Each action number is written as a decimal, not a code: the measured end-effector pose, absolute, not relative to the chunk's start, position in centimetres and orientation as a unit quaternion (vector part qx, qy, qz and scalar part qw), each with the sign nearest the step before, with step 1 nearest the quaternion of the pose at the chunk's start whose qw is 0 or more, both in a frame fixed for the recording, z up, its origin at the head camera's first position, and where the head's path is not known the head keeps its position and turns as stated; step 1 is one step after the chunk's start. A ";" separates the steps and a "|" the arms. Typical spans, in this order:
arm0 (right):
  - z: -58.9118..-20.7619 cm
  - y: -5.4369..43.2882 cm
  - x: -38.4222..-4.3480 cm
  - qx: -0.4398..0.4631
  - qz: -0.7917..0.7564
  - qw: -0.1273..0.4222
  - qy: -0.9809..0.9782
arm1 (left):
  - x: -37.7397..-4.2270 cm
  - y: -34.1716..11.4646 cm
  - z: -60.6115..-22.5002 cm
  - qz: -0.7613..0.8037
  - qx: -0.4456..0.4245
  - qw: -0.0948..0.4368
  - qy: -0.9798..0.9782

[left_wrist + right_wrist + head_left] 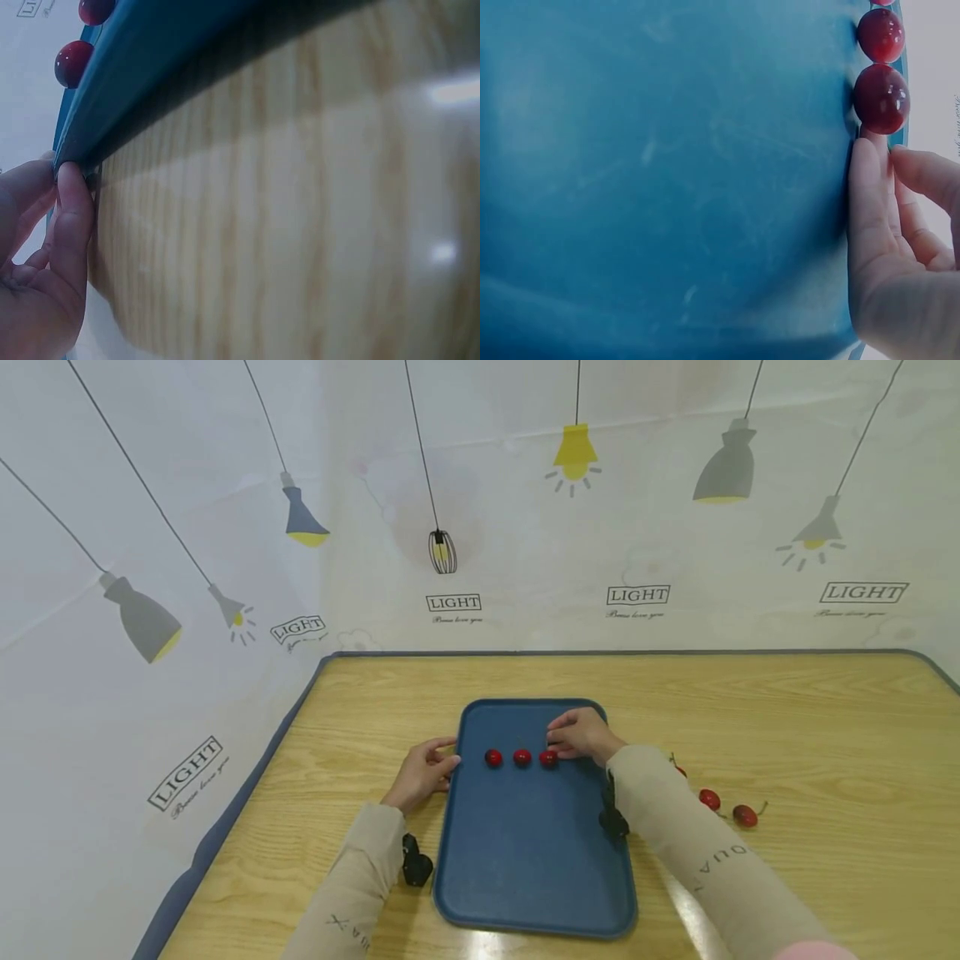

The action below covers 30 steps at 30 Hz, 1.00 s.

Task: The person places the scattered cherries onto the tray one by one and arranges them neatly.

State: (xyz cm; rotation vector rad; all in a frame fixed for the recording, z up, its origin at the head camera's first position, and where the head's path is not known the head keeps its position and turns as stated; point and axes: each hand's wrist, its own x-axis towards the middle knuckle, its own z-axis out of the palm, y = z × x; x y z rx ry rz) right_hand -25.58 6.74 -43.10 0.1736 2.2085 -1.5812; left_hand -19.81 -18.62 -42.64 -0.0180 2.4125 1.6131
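Note:
A blue rectangular tray lies lengthwise in the head view, with three dark red cherries across its far part: a left cherry, a middle cherry and a right cherry. My left hand pinches the tray's left rim between thumb and fingers, as the left wrist view shows at the rim. Over the far right of the tray, my right hand has thumb and fingertips drawn together at the right cherry, holding it by its stem side; the stem is mostly hidden.
Right of the tray, partly behind the right sleeve, more stemmed cherries lie on the wooden table. A pale wall covering printed with lamps stands behind the table and along its left side.

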 end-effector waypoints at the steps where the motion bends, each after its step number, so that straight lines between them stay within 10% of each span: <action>1: -43.1 6.7 -25.5 0.063 -0.567 0.208 0.795 | -19.9 -18.7 -42.8 0.552 -0.007 0.120 0.825; 30: -42.5 7.6 -25.6 0.048 -0.563 0.212 0.797 | -20.8 -19.1 -44.6 0.549 -0.015 0.115 0.828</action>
